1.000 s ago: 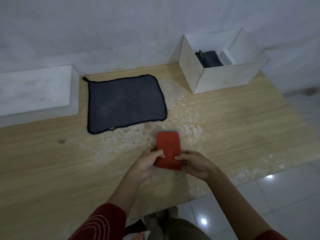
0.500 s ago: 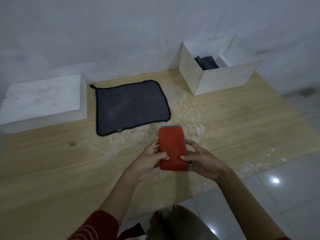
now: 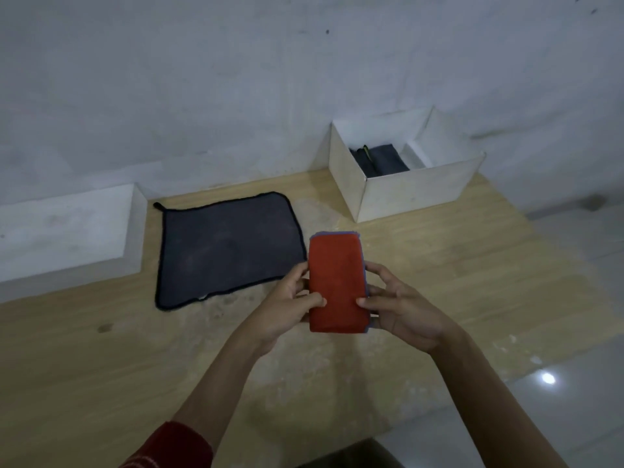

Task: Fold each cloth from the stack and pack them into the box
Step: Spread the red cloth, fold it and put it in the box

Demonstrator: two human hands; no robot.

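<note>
The red cloth (image 3: 337, 282) has been lifted off the bench (image 3: 472, 265) and raised a little toward the far side since a second ago; folding is judged done and the carry to the box (image 3: 415, 194) begun. The cloth is gripped from both sides, thumbs on top, by the left hand (image 3: 290, 305) and the right hand (image 3: 401, 309), and held above the bench's middle; it is seen as a neat, thick oblong with a bluish edge showing; a grey cloth (image 3: 226, 248) is left flat near the far edge; a dark cloth (image 3: 385, 160) is already packed in the box at the far right corner.
</note>
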